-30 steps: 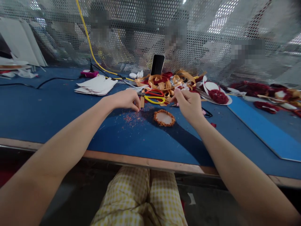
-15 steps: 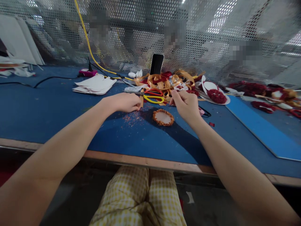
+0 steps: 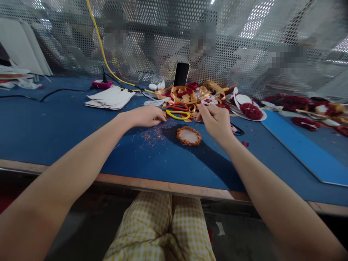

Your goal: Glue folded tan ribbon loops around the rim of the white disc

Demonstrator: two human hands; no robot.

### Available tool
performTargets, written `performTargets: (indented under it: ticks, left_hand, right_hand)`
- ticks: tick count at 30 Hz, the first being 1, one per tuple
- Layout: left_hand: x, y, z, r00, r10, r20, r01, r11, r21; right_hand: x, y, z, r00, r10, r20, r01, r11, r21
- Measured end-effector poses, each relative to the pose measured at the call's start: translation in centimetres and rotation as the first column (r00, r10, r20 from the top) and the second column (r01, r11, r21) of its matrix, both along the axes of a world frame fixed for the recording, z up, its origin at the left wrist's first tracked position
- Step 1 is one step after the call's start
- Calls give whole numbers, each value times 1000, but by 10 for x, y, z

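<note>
1 frilled disc (image 3: 189,135) lies flat on blue table (image 3: 152,165), approx 7 o'clock from fingertips of R hand (image 3: 216,119), 4 o'clock from those of L hand (image 3: 146,115); R nearer, neither touching. Near-round, no clear long axis; pale centre, brown ruffled rim. Fingers curl in on both; can't tell if they're together or pinching anything.
</note>
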State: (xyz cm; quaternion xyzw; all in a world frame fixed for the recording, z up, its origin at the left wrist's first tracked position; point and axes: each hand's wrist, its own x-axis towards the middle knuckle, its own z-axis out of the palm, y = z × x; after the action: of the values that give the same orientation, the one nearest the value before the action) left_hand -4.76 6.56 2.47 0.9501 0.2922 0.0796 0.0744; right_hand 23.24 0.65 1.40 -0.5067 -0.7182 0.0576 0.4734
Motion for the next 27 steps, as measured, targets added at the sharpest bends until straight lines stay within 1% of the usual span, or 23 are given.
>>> performTargets:
  ticks: [5, 8, 13, 18, 22, 24, 27]
  left_hand:
    - [-1, 0, 3, 999, 38, 11, -36, 989, -141]
    - [-3, -1, 5, 999, 28, 17, -25, 985, -170]
    - [-3, -1, 4, 1000, -4, -6, 3, 989, -145]
    - [2, -3, 0, 994, 43, -99, -52, 994, -95]
    - [8, -9, 2, 984, 73, -164, -85, 994, -68]
    - [10, -12, 5, 980, 89, -179, -103, 992, -71]
    - [9, -13, 6, 975, 72, -212, -94, 991, -94]
  right_hand:
    - [1, 0, 0, 1000, -3, 12, 3, 1000, -8]
    - [0, 0, 0, 1000, -2, 25, 2, 1000, 7]
    - [-1, -1, 1, 999, 16, 33, -17, 1000, 20]
    - [-1, -2, 1, 999, 25, 38, -26, 1000, 9]
    - [-1, -2, 2, 999, 15, 48, -15, 1000, 10]
    - [-1, -2, 1, 998, 12, 55, -13, 1000, 13]
    - [0, -2, 1, 998, 12, 66, -12, 1000, 6]
